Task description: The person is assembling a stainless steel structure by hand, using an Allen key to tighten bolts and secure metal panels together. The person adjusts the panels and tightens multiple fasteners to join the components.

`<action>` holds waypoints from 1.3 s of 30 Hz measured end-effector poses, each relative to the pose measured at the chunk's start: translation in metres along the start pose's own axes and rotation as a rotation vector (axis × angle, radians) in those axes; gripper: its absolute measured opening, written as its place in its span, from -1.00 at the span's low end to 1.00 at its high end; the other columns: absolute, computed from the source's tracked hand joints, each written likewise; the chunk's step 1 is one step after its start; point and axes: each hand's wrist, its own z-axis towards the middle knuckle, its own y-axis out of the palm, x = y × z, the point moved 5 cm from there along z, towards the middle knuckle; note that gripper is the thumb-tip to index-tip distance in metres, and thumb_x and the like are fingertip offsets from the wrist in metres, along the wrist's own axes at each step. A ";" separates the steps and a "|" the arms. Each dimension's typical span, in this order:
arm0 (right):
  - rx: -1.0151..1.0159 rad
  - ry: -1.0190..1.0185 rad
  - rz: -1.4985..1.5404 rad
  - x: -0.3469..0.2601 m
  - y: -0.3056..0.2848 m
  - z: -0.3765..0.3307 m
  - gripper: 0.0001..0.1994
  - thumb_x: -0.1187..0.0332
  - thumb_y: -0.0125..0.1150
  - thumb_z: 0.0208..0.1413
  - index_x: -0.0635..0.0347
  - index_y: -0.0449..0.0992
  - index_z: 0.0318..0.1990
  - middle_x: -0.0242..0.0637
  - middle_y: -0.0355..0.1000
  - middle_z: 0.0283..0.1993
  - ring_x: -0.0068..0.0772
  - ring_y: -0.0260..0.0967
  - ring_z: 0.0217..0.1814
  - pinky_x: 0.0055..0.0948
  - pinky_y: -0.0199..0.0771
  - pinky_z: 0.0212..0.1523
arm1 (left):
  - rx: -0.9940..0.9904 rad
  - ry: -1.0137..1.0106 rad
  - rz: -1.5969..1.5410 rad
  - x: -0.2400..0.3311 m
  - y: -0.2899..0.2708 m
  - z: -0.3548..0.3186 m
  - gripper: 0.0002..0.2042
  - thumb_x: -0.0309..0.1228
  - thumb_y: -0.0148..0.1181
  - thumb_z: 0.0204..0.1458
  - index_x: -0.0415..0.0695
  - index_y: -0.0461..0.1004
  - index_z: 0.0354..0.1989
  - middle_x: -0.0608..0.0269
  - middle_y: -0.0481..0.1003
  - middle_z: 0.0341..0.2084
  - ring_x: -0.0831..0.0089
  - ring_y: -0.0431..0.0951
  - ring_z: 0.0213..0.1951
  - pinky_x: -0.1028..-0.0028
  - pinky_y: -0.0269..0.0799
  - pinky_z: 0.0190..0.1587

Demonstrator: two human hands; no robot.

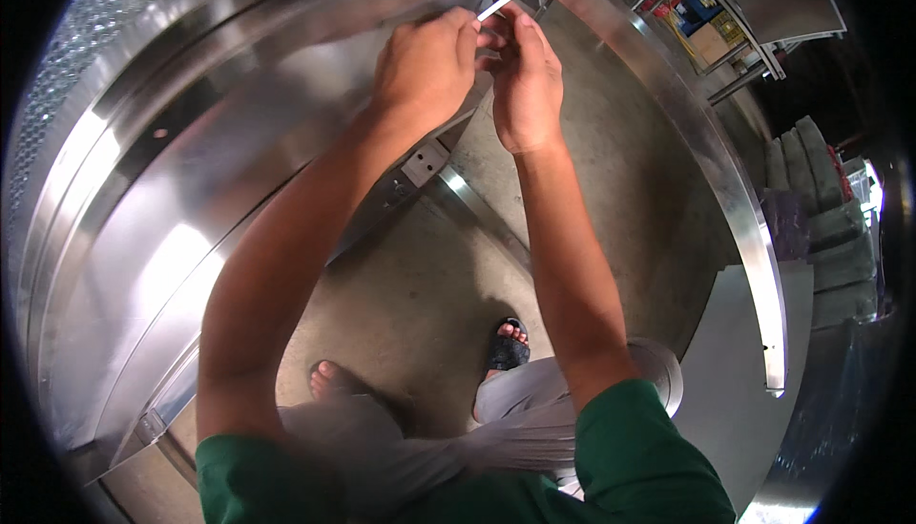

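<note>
Both my hands are raised together at the top middle, in front of the steel frame's far corner. My left hand [426, 68] is closed, seen from its back, with the near end of a thin white rod [500, 3] at its fingertips. The rod slants up to the right and is dark at its far tip. Close beside it, my right hand [530, 85] has its fingers curled in toward the left one. What the right fingers hold, if anything, is hidden behind them.
A shiny steel panel [200, 161] fills the left side. A steel rail [701, 133] curves down the right. Below my hands is a beige socket-like fitting [425, 163] on a bar. Shelving with boxes [711, 42] stands far right, above wrapped grey blocks [830, 209]. My feet are on the concrete floor [420, 276].
</note>
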 end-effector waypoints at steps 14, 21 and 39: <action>0.091 -0.143 0.030 0.024 0.006 0.012 -0.78 0.34 0.12 0.34 0.36 0.58 -0.15 -0.39 0.49 -0.36 -0.64 0.35 -0.33 -0.60 0.41 -0.29 | 0.179 0.121 -0.028 -0.003 0.017 -0.012 -0.78 -0.35 0.04 0.19 -0.22 0.56 -0.34 -0.11 0.54 -0.53 -0.07 0.58 -0.42 0.17 0.49 -0.33; 0.117 -0.086 0.038 0.039 0.009 0.014 -0.77 0.34 0.11 0.34 0.36 0.57 -0.20 -0.39 0.48 -0.39 -0.64 0.35 -0.36 -0.59 0.39 -0.35 | 0.147 0.133 0.138 -0.018 0.012 -0.009 -0.76 -0.27 0.08 0.19 -0.19 0.58 -0.29 -0.07 0.56 -0.52 0.00 0.60 -0.43 0.21 0.49 -0.34; 0.335 -0.206 0.259 0.008 -0.036 -0.012 -0.84 0.36 -0.01 0.39 0.27 0.36 -0.22 -0.24 0.42 -0.46 -0.34 0.46 -0.47 -0.37 0.55 -0.48 | -0.226 -0.350 -0.642 -0.027 0.004 -0.036 -0.50 -0.05 0.10 0.25 -0.33 0.48 0.01 0.04 0.60 -0.24 0.46 0.59 -0.17 0.46 0.52 -0.20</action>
